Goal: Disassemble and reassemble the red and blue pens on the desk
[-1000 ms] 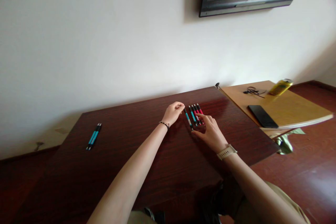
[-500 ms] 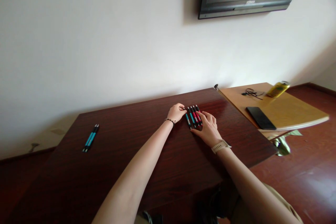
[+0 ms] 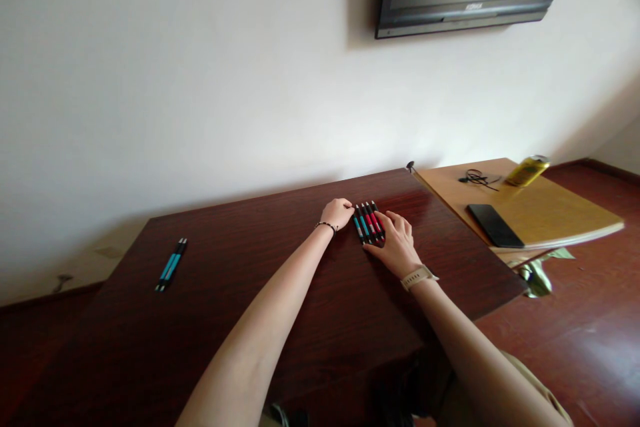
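Note:
On the dark wooden table (image 3: 240,267), blue pens (image 3: 363,225) and red pens (image 3: 373,217) lie side by side in a slanted row. My left hand (image 3: 339,213) is at the row's left side, fingers curled together by the upper end of the leftmost blue pen; whether they pinch it is hidden. At the right side my right hand (image 3: 397,240) has thumb and fingers spread, the thumb by the pens' lower ends and the fingertips beside the rightmost red pen. Two more blue pens (image 3: 171,265) lie together at the table's left.
A lighter wooden table (image 3: 560,203) adjoins on the right, with a black phone (image 3: 495,225), a black cable (image 3: 479,178) and a yellow can (image 3: 528,171). A television (image 3: 465,17) hangs on the wall above.
The leftmost blue pen now sits closer against the rest of the row. My left hand's fingers are curled in more; my right hand has hardly moved.

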`<action>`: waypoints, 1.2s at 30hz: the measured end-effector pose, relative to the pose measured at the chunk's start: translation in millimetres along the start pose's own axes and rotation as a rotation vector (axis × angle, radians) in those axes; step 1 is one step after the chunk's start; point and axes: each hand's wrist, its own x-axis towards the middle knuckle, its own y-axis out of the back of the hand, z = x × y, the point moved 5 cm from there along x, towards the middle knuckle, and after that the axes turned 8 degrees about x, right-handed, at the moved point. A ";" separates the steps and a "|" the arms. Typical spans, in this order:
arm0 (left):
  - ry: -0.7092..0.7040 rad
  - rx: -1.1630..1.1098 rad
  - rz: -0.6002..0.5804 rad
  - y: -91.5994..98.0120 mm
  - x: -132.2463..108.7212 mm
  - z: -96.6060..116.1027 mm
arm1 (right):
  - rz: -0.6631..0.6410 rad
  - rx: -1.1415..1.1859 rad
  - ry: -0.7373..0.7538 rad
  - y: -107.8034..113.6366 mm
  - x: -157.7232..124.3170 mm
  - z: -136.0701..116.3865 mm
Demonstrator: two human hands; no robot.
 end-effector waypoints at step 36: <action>-0.295 -0.496 0.477 71.6 -144.1 47.3 | -0.062 0.311 0.345 0.1 -31.4 -67.5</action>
